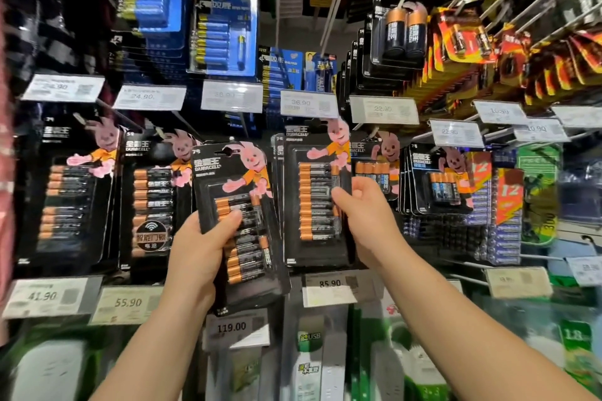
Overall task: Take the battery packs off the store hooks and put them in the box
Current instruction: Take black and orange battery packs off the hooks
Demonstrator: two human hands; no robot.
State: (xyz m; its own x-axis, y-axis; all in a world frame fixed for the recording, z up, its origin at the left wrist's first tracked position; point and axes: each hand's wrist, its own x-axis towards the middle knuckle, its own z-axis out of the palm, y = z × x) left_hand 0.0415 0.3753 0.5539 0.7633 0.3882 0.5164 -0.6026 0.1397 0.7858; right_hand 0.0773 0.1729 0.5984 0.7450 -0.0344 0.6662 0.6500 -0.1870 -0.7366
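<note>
Left hand [198, 247]: holds loose battery pack [242, 221]
Right hand [365, 215]: grips hanging pack [317, 202]
Risk: card tears if yanked sideways off hook

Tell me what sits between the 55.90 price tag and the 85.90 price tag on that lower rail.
In the head view, between the 55.90 tag and the 85.90 tag come the left hand and the lower part of the tilted battery pack it grips.

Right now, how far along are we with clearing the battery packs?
One black battery pack is off its hook, held in the left hand. The right hand grips the next pack, which still hangs. Many packs remain hanging. The box is not in view.
</note>
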